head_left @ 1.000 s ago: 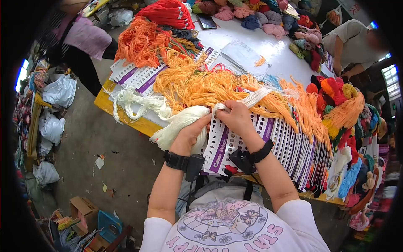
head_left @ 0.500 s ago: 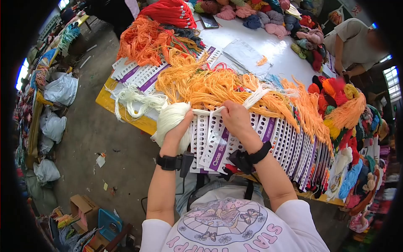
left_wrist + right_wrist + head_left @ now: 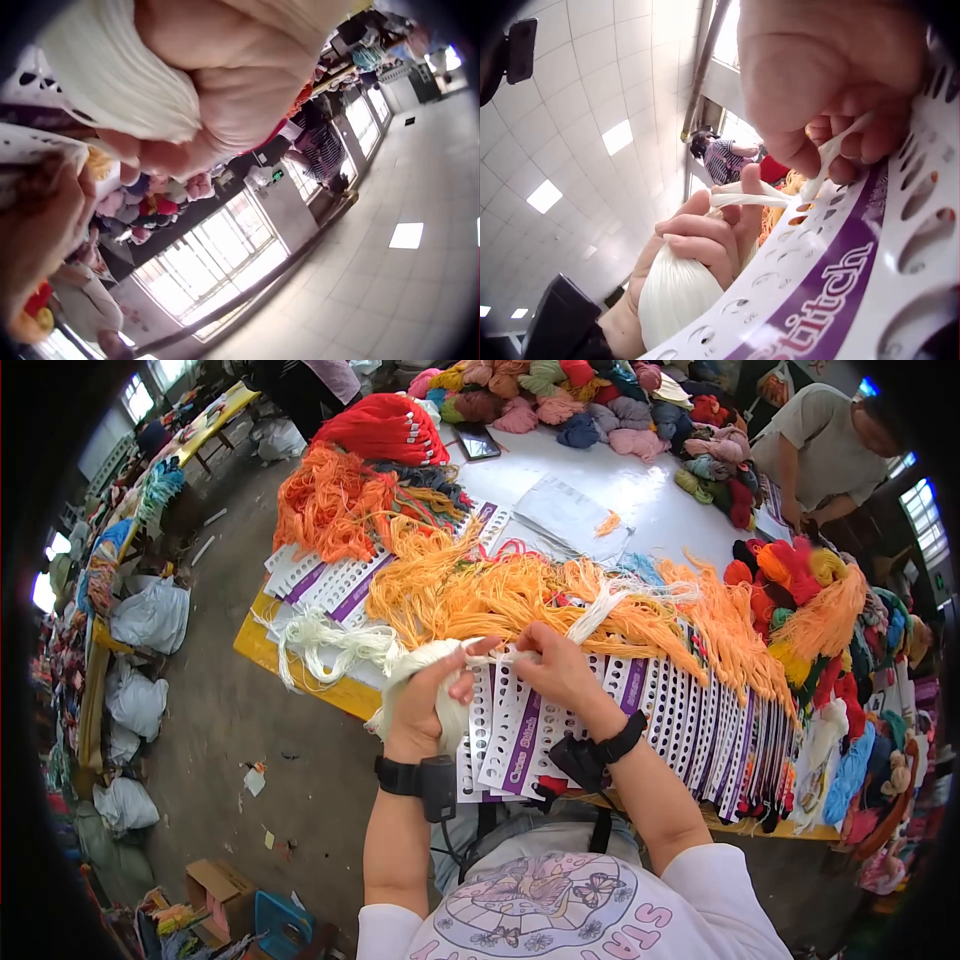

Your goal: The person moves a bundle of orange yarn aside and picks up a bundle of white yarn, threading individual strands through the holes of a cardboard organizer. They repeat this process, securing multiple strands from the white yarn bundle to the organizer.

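My left hand (image 3: 425, 695) holds a thick skein of off-white thread (image 3: 681, 292), its fingers curled round it. A thin loop of that thread runs from the left index finger to the card in the right wrist view. There my right hand (image 3: 832, 82) pinches the white strands close over a punched card (image 3: 810, 292), a white card with round holes and a purple printed strip. In the head view the right hand (image 3: 560, 675) is just right of the left one, above the card's top end. A white bundle (image 3: 600, 610) trails beyond it over orange thread (image 3: 480, 595).
Many similar cards (image 3: 690, 740) lie overlapped to the right along the yellow table edge (image 3: 300, 675). Loose white thread (image 3: 335, 645) lies at left. Red thread (image 3: 385, 430), a phone (image 3: 478, 442) and coloured skeins (image 3: 600, 420) sit farther back. Another person (image 3: 825, 445) works across the table.
The left hand first drew leftward, pulling the white strand straight between the hands. Now its fingers reach back toward the right hand, with the strand looped over the index finger.
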Tool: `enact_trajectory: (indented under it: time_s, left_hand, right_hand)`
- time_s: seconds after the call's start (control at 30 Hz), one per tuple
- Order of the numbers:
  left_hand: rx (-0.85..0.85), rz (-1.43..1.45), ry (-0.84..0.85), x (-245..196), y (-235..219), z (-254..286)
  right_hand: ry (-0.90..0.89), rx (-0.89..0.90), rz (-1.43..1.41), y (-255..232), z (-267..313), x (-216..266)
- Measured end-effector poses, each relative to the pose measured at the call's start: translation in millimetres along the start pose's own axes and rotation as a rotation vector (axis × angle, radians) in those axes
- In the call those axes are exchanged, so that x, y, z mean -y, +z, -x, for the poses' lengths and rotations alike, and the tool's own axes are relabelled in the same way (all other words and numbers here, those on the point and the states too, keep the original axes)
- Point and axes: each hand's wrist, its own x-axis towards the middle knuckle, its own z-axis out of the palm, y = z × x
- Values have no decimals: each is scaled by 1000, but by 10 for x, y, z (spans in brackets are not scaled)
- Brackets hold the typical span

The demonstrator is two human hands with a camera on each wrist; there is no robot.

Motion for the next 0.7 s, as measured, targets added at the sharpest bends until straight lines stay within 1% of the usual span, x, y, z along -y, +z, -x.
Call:
enact_trajectory:
  time_s: [0.03,0.07,0.1,0.13,0.17,0.2,0.23,0.27,0.37,0.43,0.47,0.53,0.6,0.7]
  left_hand:
    - [65,-296,59,6,-26,-6]
    - [108,-479,122,31,69,30]
    - [123,-672,147,51,67,43]
    - [137,-864,173,64,63,33]
    - [124,-1186,302,56,27,4]
    - [162,-1298,335,42,5,-26]
    - [200,-1410,372,3,2,-83]
    - [238,-1522,410,-23,18,-114]
    - [-17,-869,192,18,35,-131]
    - [-95,-492,190,-130,-74,-156]
    - [-135,-301,181,-240,-166,-141]
    - [-157,32,242,-632,-383,-3]
    - [-150,114,432,-999,-742,144]
    - [-486,-49,729,-1159,-792,260]
  right_hand:
    - [-24,26,-1,-43,32,60]
    - [-45,55,-1,-61,68,87]
    - [-166,-6,-115,-3,84,58]
    - [-235,-8,-107,28,57,34]
    - [-299,-8,-100,58,50,7]
    - [-362,-8,-92,76,54,-14]
    - [-330,-11,-43,82,59,-23]
    - [-310,-43,-62,95,46,-38]
    - [-263,-157,-88,154,9,-95]
    - [-249,-260,-64,169,-27,-115]
    - [-254,-284,-51,167,-27,-113]
    - [-263,-327,-31,173,-25,-103]
    - [-253,-306,-23,164,-30,-101]
    - [-200,-251,7,133,-31,-91]
